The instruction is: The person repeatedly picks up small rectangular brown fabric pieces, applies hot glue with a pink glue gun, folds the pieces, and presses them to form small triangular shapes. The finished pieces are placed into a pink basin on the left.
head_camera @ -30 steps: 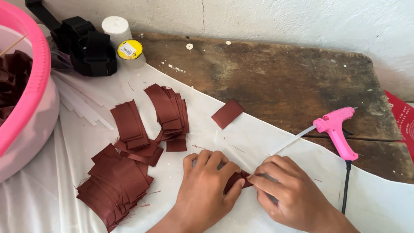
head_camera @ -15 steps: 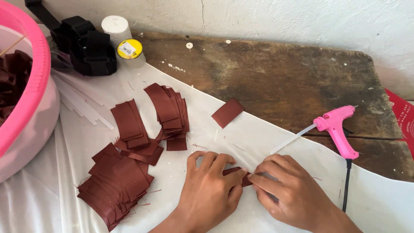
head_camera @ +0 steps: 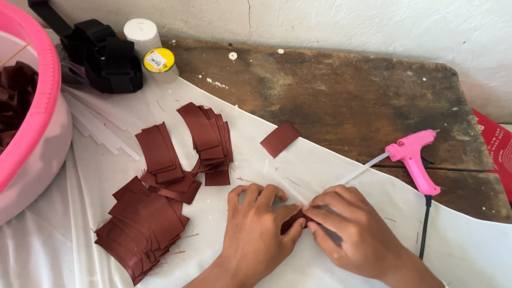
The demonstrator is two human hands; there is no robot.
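A round pink basin (head_camera: 37,106) is sitting far out beyond the left hand (head_camera: 256,234), at the left edge of view, and it is holding a heap of dark maroon ribbon material (head_camera: 16,101); only part of that heap is showing, so its pieces cannot be counted.

Both hands are resting on a white plastic sheet (head_camera: 320,170) that is covering most of a worn, stained wooden board (head_camera: 341,96). The left hand is lying flat with fingers curled, its thumb and fingertips pressing on a small folded maroon ribbon piece (head_camera: 292,221). The right hand (head_camera: 352,234) is meeting it from the other side, fingers bent and pinching the same piece, which is sitting between the two hands, mostly covered by them.

Just left of the left hand, three fanned stacks of flat, satiny maroon ribbon rectangles are lying: a low stack (head_camera: 144,229), a middle one (head_camera: 160,152) and a further one (head_camera: 208,136). One single rectangle (head_camera: 280,138) is lying alone ahead of the hands.

Beyond the right hand, one pink glue gun (head_camera: 413,157) is resting with a translucent glue stick (head_camera: 362,169) poking from its back and a black cord (head_camera: 424,229) trailing down. Far ahead of the left hand are clear glue sticks (head_camera: 101,128), a black strap bundle (head_camera: 101,58), one white cylinder (head_camera: 141,32) and one yellow-topped spool (head_camera: 159,61).
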